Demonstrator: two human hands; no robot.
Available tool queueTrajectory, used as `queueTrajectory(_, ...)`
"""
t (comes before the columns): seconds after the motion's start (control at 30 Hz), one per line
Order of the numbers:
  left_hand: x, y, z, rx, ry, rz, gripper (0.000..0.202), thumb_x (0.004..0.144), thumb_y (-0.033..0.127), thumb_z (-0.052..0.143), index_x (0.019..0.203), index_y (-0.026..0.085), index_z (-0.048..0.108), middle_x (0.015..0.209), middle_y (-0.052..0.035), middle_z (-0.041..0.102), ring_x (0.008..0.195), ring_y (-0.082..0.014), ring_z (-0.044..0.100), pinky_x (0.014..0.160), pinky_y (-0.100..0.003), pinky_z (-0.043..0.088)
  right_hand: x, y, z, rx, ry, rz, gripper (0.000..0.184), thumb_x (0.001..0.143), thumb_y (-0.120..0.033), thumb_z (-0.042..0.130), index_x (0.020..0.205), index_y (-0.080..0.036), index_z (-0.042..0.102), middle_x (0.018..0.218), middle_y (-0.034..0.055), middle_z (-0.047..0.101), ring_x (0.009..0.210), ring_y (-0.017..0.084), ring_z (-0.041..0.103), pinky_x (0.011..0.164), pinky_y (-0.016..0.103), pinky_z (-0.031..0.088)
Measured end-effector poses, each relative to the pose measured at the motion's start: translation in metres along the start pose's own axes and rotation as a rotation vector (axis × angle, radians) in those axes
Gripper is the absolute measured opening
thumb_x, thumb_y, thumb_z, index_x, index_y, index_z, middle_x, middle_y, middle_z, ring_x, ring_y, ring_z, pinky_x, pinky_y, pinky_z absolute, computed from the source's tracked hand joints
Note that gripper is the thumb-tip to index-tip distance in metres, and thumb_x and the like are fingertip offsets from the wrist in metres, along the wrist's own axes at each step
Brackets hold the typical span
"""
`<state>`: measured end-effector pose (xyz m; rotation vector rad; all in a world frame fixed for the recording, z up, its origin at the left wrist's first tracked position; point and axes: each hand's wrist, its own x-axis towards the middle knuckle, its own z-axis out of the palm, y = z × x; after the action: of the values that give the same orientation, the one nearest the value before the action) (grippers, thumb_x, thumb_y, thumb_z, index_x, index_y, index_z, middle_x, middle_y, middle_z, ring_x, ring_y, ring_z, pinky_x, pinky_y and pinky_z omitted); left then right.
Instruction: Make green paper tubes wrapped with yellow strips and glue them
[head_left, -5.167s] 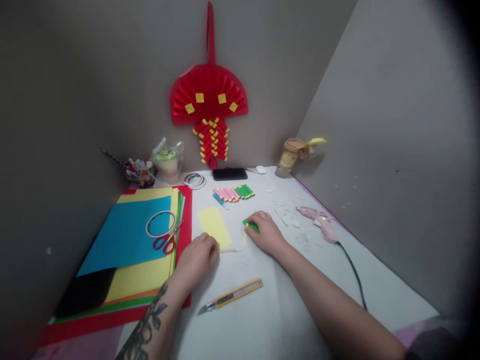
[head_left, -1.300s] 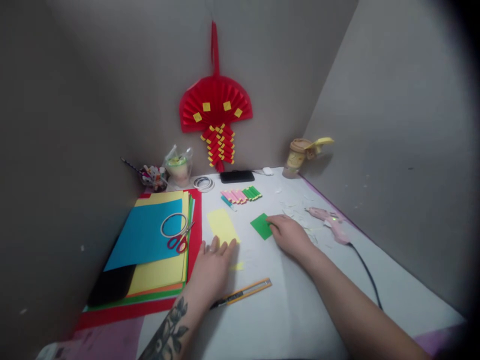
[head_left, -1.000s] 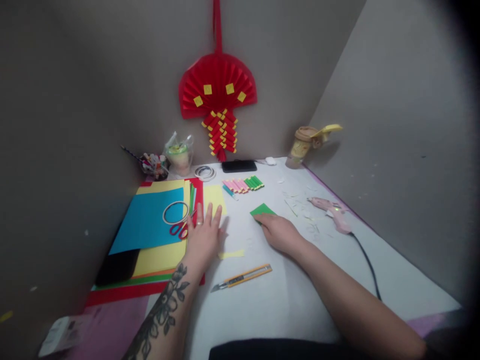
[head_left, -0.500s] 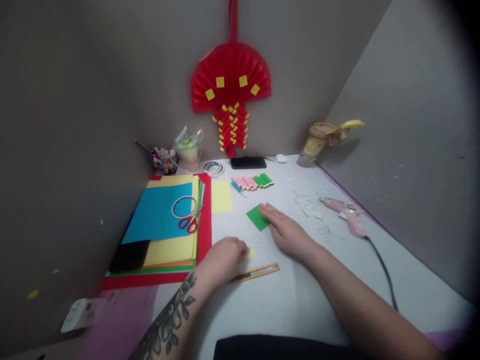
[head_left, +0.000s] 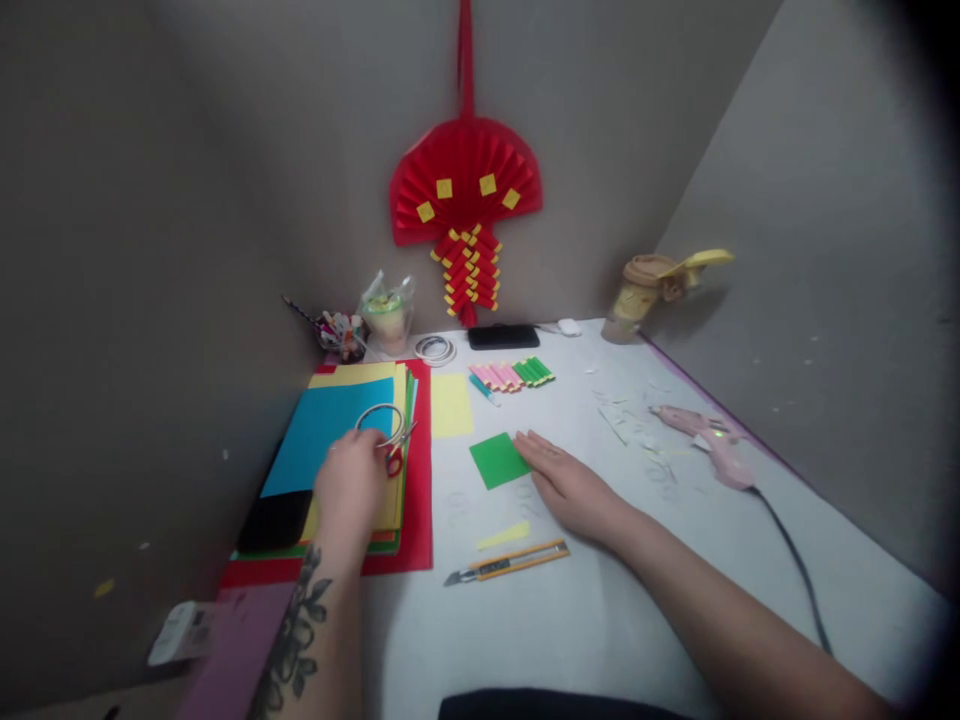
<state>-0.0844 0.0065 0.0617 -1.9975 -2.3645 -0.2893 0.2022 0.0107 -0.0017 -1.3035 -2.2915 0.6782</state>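
Your left hand (head_left: 351, 480): fingers curled at tape roll (head_left: 381, 406) and red-handled scissors (head_left: 394, 460), grip unclear. Right hand (head_left: 571, 487): fingers straight, unclasped, touching green paper square (head_left: 496, 461).

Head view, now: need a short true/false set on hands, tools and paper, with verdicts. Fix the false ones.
1. The right hand is at the edge of the green square. True.
2. The left hand is holding the utility knife. False: the knife lies on the table; the left hand is over the paper stack, by the scissors.
3. The glue gun shows a green light. True.
4. The yellow rectangle lies on top of the green square. False: they lie apart.
5. The pink rolls lie beside the green rolls. True.
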Motion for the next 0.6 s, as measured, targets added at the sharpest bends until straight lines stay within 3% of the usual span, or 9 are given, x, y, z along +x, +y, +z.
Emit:
queueTrajectory(0.07, 0.005, -0.017, -0.005, 0.040, 0.020, -0.106, 0.024, 0.085, 0.030, 0.044, 0.095, 0.020, 0.064, 0.097, -0.0115, 0.063, 0.088, -0.0272, 0.058, 0.064, -0.032, 0.041, 0.000, 0.000, -0.001, -0.052, -0.070, -0.037, 0.049, 0.087, -0.015, 0.040, 0.135, -0.019, 0.046, 0.143, 0.0072, 0.041, 0.137, 0.025, 0.028, 0.111, 0.048, 0.028)
queueTrajectory(0.17, 0.008, -0.025, -0.004, 0.000, -0.034, -0.102, 0.027, 0.086, 0.036, 0.043, 0.089, 0.019, 0.064, 0.093, -0.0104, 0.063, 0.083, -0.0254, 0.059, 0.062, -0.030, 0.040, 0.001, -0.007, 0.001, -0.066, -0.168, -0.093, 0.046, 0.087, -0.016, 0.040, 0.132, -0.021, 0.049, 0.140, 0.0070, 0.046, 0.136, 0.026, 0.031, 0.110, 0.049, 0.030)
queueTrajectory(0.33, 0.005, -0.018, 0.004, -0.037, -0.091, -0.033, 0.029, 0.082, 0.043, 0.049, 0.086, 0.019, 0.064, 0.090, -0.0097, 0.062, 0.083, -0.0235, 0.058, 0.063, -0.029, 0.039, 0.000, -0.012, 0.001, -0.027, -0.106, -0.116, 0.047, 0.086, -0.015, 0.041, 0.132, -0.021, 0.050, 0.138, 0.0064, 0.048, 0.134, 0.025, 0.034, 0.109, 0.048, 0.031)
queueTrajectory(0.47, 0.006, -0.015, 0.009, -0.058, -0.004, 0.016, 0.026, 0.084, 0.040, 0.048, 0.088, 0.020, 0.064, 0.090, -0.0090, 0.061, 0.086, -0.0235, 0.056, 0.065, -0.029, 0.039, 0.001, -0.006, -0.001, -0.022, -0.058, -0.123, 0.045, 0.086, -0.016, 0.042, 0.129, -0.023, 0.052, 0.134, 0.0055, 0.052, 0.131, 0.025, 0.038, 0.107, 0.049, 0.034)
queueTrajectory(0.6, 0.013, -0.015, 0.019, 0.002, 0.107, 0.024, 0.027, 0.088, 0.029, 0.041, 0.096, 0.021, 0.066, 0.103, -0.0099, 0.060, 0.096, -0.0262, 0.052, 0.075, -0.033, 0.040, 0.001, -0.009, 0.001, -0.053, -0.081, -0.150, 0.043, 0.086, -0.015, 0.041, 0.126, -0.019, 0.055, 0.131, 0.0071, 0.055, 0.130, 0.025, 0.041, 0.107, 0.048, 0.036)
